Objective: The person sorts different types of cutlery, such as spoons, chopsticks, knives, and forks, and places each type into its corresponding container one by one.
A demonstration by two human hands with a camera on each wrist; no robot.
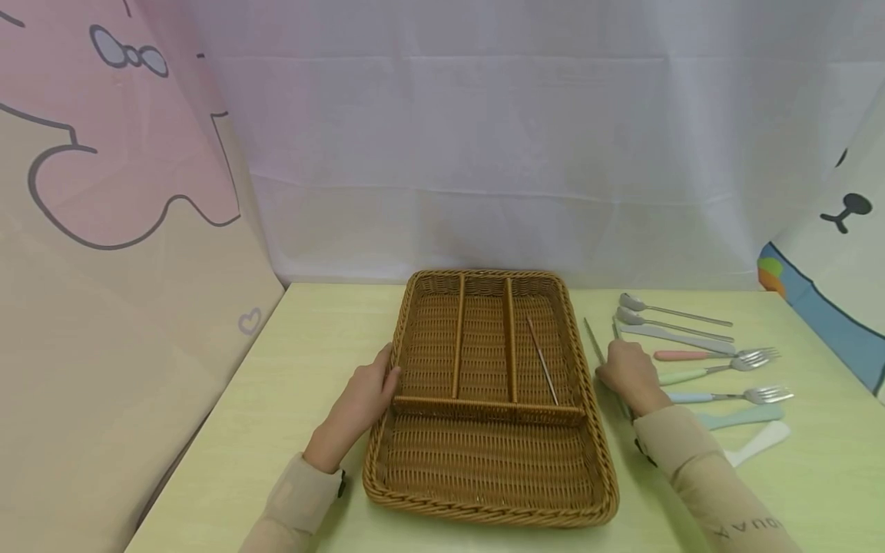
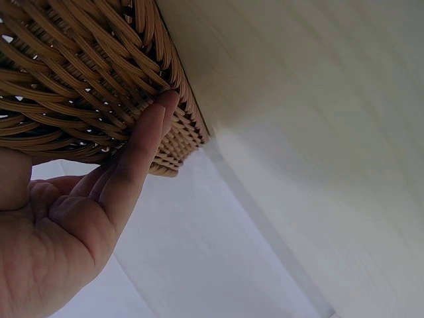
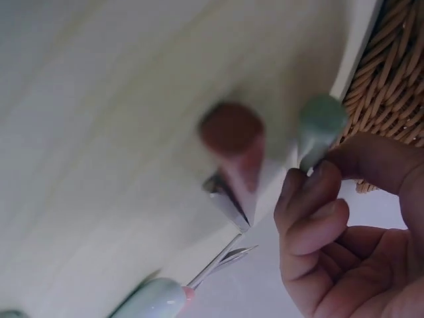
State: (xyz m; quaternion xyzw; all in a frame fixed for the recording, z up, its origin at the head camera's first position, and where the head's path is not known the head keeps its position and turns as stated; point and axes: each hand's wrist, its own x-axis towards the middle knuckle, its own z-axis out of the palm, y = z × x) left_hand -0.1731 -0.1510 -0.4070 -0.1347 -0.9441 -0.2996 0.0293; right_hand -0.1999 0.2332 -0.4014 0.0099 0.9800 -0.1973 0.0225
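A brown wicker basket (image 1: 484,461) with several compartments stands in the middle of the table. My left hand (image 1: 359,395) grips its left rim, thumb over the edge and fingers (image 2: 136,159) along the outer wall. To the basket's right, my right hand (image 1: 629,372) pinches a thin chopstick with a green end (image 3: 322,122) between thumb and forefinger. Two slim chopsticks (image 1: 594,342) show around that hand in the head view; which one is pinched I cannot tell there. Another chopstick (image 1: 542,361) lies inside the basket's right rear compartment.
Right of my hand lie two spoons (image 1: 674,313), a grey-blue knife (image 1: 677,338), forks with pink (image 1: 681,355), green and blue handles, a green knife (image 1: 743,417) and a white-handled piece (image 1: 760,444). A white curtain (image 1: 484,153) hangs behind the table.
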